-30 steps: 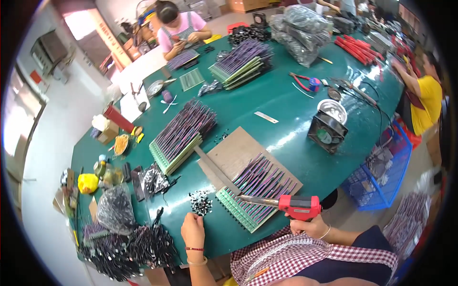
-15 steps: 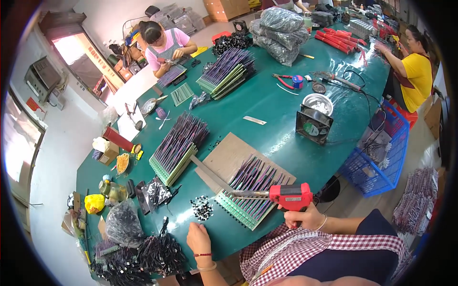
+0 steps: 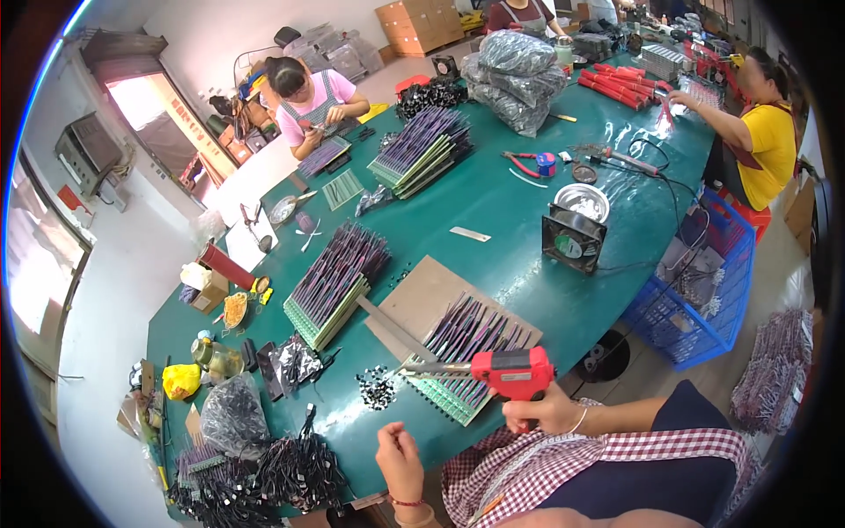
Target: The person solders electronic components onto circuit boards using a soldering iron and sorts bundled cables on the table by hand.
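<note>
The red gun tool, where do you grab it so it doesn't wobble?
Grip the red gun tool by its handle, which hangs below the body, coming from the table's near edge. The long metal tip points left over the rack of purple strips. The right hand holds it that way.

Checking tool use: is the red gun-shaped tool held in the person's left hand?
No, the right hand holds the red gun-shaped tool, while the left hand rests at the green table edge, holding no tool.

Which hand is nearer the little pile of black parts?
Left. The left hand is at the table edge just below the pile; the right hand, gripping the red gun, is farther right.
</note>
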Demonstrator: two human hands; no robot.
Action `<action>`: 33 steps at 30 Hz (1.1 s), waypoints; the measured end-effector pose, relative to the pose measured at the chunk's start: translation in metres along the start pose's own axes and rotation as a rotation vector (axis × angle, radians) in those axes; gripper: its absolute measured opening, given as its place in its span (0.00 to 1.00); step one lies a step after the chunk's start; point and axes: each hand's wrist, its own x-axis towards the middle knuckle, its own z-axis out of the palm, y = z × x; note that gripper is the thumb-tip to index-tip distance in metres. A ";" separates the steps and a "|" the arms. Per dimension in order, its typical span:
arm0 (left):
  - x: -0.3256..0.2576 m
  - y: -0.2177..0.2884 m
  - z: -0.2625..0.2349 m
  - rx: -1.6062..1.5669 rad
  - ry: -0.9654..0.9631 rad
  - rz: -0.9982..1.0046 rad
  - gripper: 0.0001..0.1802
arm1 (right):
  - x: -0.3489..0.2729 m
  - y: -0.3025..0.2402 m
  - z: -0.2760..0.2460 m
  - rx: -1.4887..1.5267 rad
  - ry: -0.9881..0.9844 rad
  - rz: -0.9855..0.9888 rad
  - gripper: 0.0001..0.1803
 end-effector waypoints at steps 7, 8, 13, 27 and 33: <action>-0.027 0.057 0.008 -0.274 -0.120 0.001 0.05 | 0.005 0.019 0.012 -0.045 -0.068 -0.012 0.13; -0.031 0.061 0.012 -0.352 -0.140 0.030 0.04 | 0.006 0.019 0.015 -0.050 -0.056 -0.052 0.13; -0.033 0.068 0.028 -0.491 -0.286 -0.020 0.02 | 0.003 0.011 0.011 -0.231 -0.040 -0.071 0.11; -0.032 0.067 0.057 -0.469 -0.199 0.178 0.05 | 0.006 0.015 0.007 -0.116 0.062 -0.024 0.12; -0.022 0.059 0.061 -0.359 -0.261 0.254 0.06 | 0.007 0.018 0.004 -0.193 0.114 -0.055 0.12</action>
